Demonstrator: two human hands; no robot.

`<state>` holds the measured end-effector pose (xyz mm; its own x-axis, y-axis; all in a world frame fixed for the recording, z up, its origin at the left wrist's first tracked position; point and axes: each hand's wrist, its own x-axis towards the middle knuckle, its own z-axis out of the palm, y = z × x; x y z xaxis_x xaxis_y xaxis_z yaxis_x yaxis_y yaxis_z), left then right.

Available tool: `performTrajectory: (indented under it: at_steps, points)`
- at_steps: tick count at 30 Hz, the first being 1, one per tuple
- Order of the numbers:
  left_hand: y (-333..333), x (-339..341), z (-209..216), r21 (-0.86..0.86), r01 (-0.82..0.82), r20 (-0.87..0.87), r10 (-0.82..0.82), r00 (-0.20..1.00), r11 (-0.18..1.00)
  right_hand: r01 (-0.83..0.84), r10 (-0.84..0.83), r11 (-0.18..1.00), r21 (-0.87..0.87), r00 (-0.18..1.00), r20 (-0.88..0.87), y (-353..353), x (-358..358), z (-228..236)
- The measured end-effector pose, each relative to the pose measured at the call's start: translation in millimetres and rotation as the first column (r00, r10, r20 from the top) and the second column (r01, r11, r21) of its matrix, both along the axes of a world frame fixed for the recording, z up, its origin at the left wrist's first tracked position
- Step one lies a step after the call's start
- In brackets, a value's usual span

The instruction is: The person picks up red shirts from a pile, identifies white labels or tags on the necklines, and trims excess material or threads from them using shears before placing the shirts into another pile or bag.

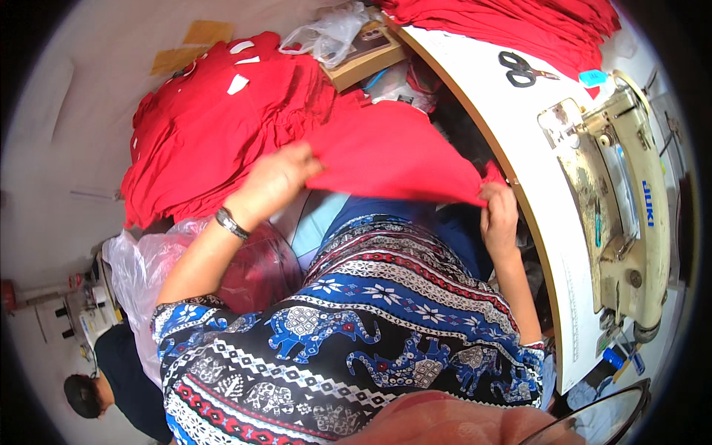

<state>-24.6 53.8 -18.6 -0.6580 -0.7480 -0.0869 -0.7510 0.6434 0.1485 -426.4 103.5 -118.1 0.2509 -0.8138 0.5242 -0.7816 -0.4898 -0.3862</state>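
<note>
A piece of red fabric (393, 152) is stretched between my hands, above my lap. My left hand (285, 170), somewhat blurred by motion, grips its left edge. At the opposite corner, my right hand (499, 211) pinches the cloth, close to the table edge. Beyond my left hand lies a large heap of red garments (215, 111) with several white paper tags on it. The far side of the held fabric runs up to this heap, and I cannot tell where one ends and the other begins.
To my right, a sewing machine (638, 200) is mounted on a white table (475, 67). Black-handled scissors (523, 70) and more red cloth (519, 26) lie on it. A cardboard box (367, 67) stands ahead, a plastic bag (141, 259) at my left. Another person (122, 378) sits further left.
</note>
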Motion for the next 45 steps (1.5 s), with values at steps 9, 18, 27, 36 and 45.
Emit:
performTrajectory:
  at_steps: [9, 18, 27, 36, 45]
  points:
    - [9.1, 39.6, -59.0, -0.152, -0.345, -0.192, 0.314, 0.930, 0.926, -0.079, 0.082, 0.642, 0.762, 0.996, 0.034, 47.1, -21.5, -58.8]
    - [-36.0, 146.0, -61.8, -0.043, -0.711, -0.424, 0.632, 0.649, 0.702, -0.113, -0.007, 0.729, 0.675, 0.985, 0.172, 38.9, -7.9, -67.5]
    - [-5.0, 139.4, -71.5, -0.391, -0.441, -0.014, 0.474, 0.880, 0.808, -0.189, -0.031, 0.715, 0.673, 0.954, 0.300, 22.7, 7.9, -65.1]
    - [-18.7, 166.0, -51.1, -0.250, -0.426, 0.021, 0.445, 0.895, 0.869, -0.119, -0.128, 0.618, 0.777, 0.960, 0.249, 43.9, -6.8, -88.6]
    - [-31.4, 187.0, -18.1, -0.232, -0.753, -0.430, 0.629, 0.648, 0.616, -0.052, -0.311, 0.660, 0.750, 0.890, 0.335, 67.9, -7.8, -124.3]
